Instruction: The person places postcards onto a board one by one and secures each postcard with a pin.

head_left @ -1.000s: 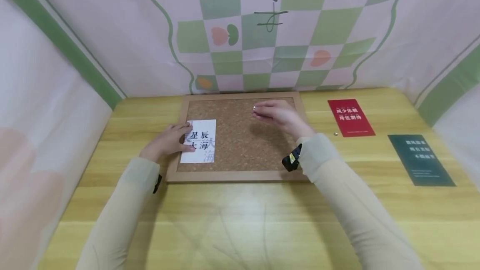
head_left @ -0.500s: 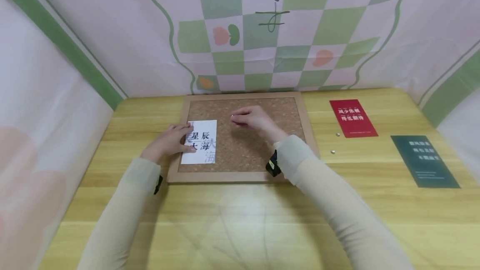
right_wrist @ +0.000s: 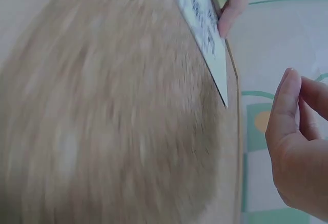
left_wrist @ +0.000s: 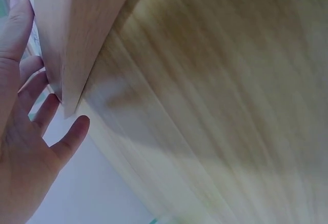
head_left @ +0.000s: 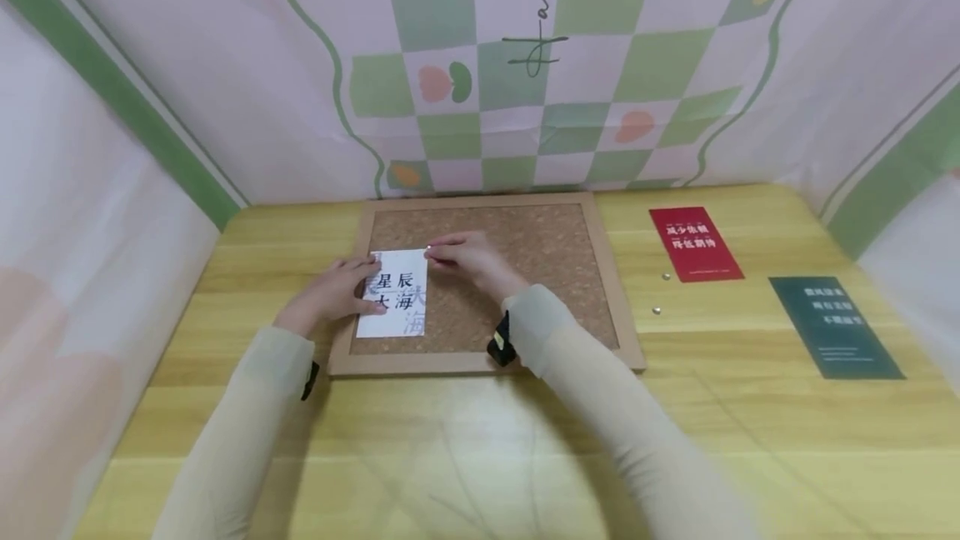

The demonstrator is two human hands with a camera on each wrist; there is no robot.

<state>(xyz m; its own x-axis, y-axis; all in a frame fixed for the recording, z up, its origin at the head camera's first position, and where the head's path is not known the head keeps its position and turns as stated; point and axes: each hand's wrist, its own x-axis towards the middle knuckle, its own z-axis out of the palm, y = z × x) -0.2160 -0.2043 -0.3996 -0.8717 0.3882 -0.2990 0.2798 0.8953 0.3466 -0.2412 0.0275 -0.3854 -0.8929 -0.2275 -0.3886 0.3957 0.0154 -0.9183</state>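
A white card with black characters [head_left: 393, 322] lies on the left part of a framed corkboard [head_left: 558, 282]. My left hand [head_left: 324, 297] rests on the card's left edge, thumb and fingers spread; the left wrist view shows its fingers [left_wrist: 46, 114] by the board's wooden frame. Near the card's top right corner, my right hand [head_left: 474, 262] pinches a small silvery thumbtack [head_left: 428, 249] between thumb and fingertips. In the right wrist view the right hand [right_wrist: 297, 142] stands above the card's corner, and the tack cannot be made out.
Two small silvery tacks, one higher [head_left: 666, 277] and one lower [head_left: 656, 311], lie on the wooden table [head_left: 480, 457] right of the board. A red card [head_left: 697, 248] and a dark green card [head_left: 836, 336] lie farther right. A patterned cloth [head_left: 517, 132] hangs behind.
My right hand has moved left across the corkboard, carrying the thumbtack to the white card's top right corner. The left hand has stayed on the card.
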